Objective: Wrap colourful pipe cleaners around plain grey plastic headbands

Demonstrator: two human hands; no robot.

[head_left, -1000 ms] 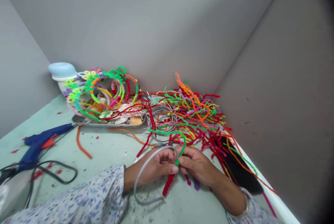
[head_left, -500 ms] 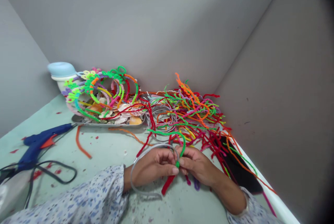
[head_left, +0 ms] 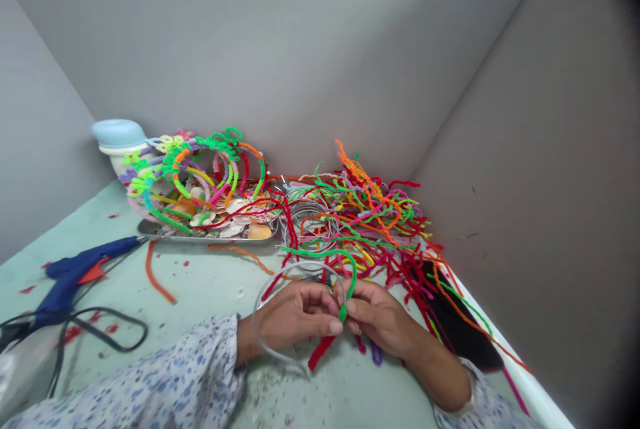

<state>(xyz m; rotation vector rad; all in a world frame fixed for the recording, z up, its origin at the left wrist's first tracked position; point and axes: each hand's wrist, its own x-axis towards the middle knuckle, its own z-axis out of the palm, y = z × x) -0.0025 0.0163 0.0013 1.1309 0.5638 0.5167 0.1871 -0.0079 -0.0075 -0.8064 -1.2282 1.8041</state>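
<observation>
Blue glue gun [head_left: 70, 270]: lying on the table [head_left: 200, 286] at far left; dark cable [head_left: 120, 350] looped in front.
Lidded container [head_left: 119, 132]: at the rear wall, light blue top.
Orange strip [head_left: 157, 277]: flat on the table, near the metal tray [head_left: 210, 238].
Decorated bands [head_left: 215, 143]: stacked over the shells [head_left: 240, 219] in the tray.
Grey band [head_left: 300, 263]: open loop crossing the left wrist; one end between both hands.
Left hand [head_left: 300, 314]: thumb and fingers pinching the red fuzzy section [head_left: 321, 352], which slants down below the thumb.
Green fuzzy stem [head_left: 355, 269]: wrapped at the band between the hands, free length arching up and leftward.
Right hand [head_left: 383, 316]: fingertips gripping the green stem at the wrap.
Loose stem pile [head_left: 375, 206]: multicoloured, tangled, behind the right hand.
Black object [head_left: 460, 322]: right of the right hand, partly under stems.
</observation>
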